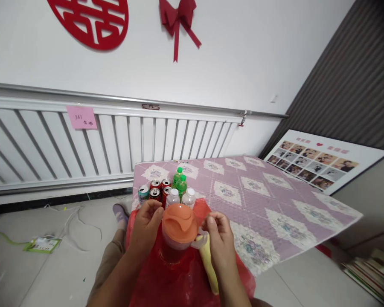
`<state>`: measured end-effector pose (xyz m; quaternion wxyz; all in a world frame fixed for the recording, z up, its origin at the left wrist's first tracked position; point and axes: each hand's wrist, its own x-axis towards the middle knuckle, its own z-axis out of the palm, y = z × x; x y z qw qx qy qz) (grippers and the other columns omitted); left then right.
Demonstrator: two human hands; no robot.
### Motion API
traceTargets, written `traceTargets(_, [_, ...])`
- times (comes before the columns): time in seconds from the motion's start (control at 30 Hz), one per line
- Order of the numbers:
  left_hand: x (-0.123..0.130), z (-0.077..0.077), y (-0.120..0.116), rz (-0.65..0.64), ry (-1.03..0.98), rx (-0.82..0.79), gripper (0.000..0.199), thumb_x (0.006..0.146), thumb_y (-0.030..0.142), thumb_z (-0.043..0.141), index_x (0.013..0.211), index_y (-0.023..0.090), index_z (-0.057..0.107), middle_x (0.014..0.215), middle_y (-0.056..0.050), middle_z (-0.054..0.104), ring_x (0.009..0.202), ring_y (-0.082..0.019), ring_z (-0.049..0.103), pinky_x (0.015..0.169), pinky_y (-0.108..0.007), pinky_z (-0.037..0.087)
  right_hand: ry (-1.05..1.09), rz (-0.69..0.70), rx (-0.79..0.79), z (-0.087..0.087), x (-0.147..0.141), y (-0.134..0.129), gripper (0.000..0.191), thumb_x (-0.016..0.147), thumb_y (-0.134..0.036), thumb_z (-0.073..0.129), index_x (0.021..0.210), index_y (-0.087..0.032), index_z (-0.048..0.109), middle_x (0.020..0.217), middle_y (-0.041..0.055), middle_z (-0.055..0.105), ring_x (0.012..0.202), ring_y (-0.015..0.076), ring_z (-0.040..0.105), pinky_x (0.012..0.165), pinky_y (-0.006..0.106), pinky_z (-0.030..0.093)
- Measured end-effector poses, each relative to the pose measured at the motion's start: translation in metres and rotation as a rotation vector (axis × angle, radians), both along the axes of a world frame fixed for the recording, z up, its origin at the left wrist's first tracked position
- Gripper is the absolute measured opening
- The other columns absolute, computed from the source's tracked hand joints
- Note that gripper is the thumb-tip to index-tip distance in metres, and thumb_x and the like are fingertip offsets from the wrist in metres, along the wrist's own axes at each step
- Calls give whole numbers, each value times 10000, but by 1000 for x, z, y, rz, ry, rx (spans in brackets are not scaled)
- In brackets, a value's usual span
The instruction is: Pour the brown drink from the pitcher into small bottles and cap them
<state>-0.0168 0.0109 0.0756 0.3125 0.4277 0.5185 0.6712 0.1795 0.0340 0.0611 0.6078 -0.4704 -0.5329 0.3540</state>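
A pitcher with an orange lid [180,224] stands upright on a red plastic sheet [166,285]. My left hand [148,224] is at the pitcher's left side, thumb and fingers pressed together; anything between them is too small to name. To the right of the pitcher, beside its pale handle [200,238], my right hand [219,232] has its fingertips pinched, and what they hold cannot be made out. A folded yellow cloth [208,264] lies between the pitcher and my right forearm. Just behind the pitcher are two white-capped bottles [188,197].
Several drink cans [155,194] and two green-capped bottles [181,185] stand at the back left of the purple flowered cloth [227,192]. Behind is a white radiator [128,145]. A photo board [326,157] leans at the right. Cables [73,219] lie on the floor.
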Motion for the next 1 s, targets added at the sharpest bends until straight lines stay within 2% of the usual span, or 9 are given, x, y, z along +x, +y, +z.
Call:
traceTargets(0.07, [3,6,3,-16,-1,12,162,834,371,593,818,212,569,697,41,569,657,-122,535,660,-232,459,42,44,17,2,-5,2,331,916,-520,559,760,-230,529,662,-40,529,602,140,505,584,264,427])
traceTargets(0.17, [5,7,10,-20,13,29,276,880,424,534,698,220,500,642,42,495,609,-124,466,609,-234,410,75,64,43,-3,-9,9,440,948,-545,501,645,-229,452,581,-57,445,543,126,427,537,253,363])
traceTargets(0.37, [7,5,22,-52,104,11,506,919,600,376,572,235,426,553,25,403,529,-141,389,529,-265,326,105,45,8,-15,-10,24,545,917,-665,451,586,-247,338,536,-76,309,498,113,288,476,259,254])
traceTargets(0.7, [13,-6,30,-51,294,-73,544,922,629,322,528,255,312,525,14,352,515,-149,348,528,-290,245,31,-22,-87,-15,-12,33,589,890,-736,392,550,-260,320,488,-71,288,470,113,270,457,269,248])
traceTargets(1.0, [14,-3,27,-41,337,-82,535,924,617,328,530,257,292,524,24,324,515,-148,325,545,-298,230,71,-7,-77,-15,-20,31,572,897,-704,425,558,-267,278,507,-78,248,489,112,248,458,272,236])
